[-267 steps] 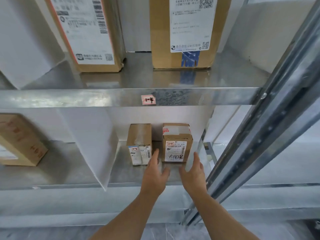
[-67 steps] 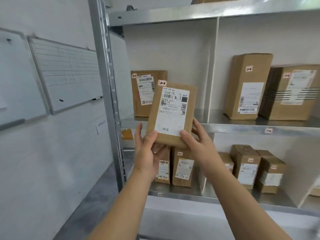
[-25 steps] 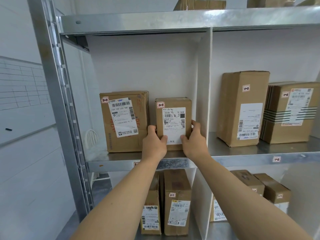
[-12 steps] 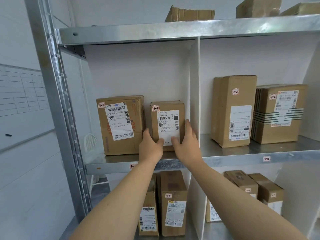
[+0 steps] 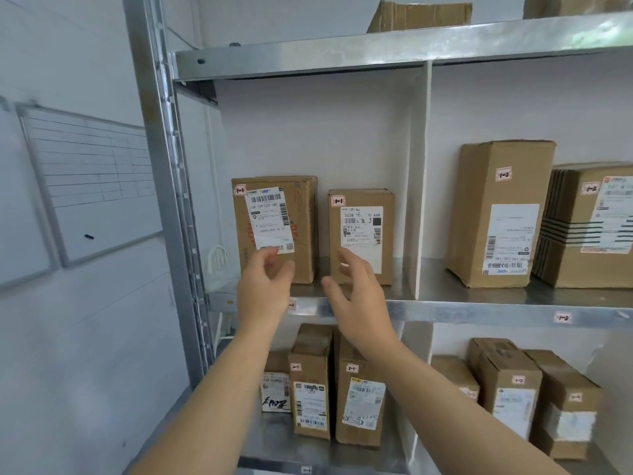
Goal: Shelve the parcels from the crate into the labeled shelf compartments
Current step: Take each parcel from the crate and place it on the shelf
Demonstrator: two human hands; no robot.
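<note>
One head view, worn by the person, facing forward at shelf point(image 5: 479, 311), close. Forearms enter from bottom; left hand point(image 5: 263, 289) and right hand point(image 5: 359, 303) mid-frame. Post point(image 5: 161, 166) left of left hand, whiteboard point(image 5: 89, 180) farther left, divider point(image 5: 423, 183) right of right hand.

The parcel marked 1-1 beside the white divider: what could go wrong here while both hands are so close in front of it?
1. The parcel stands upright near the shelf's front edge; the open right hand, close in front, could knock it over or off.
2. The left hand is at the lower corner of the crooked shipping label on the larger box; a snag might tear it.
</note>
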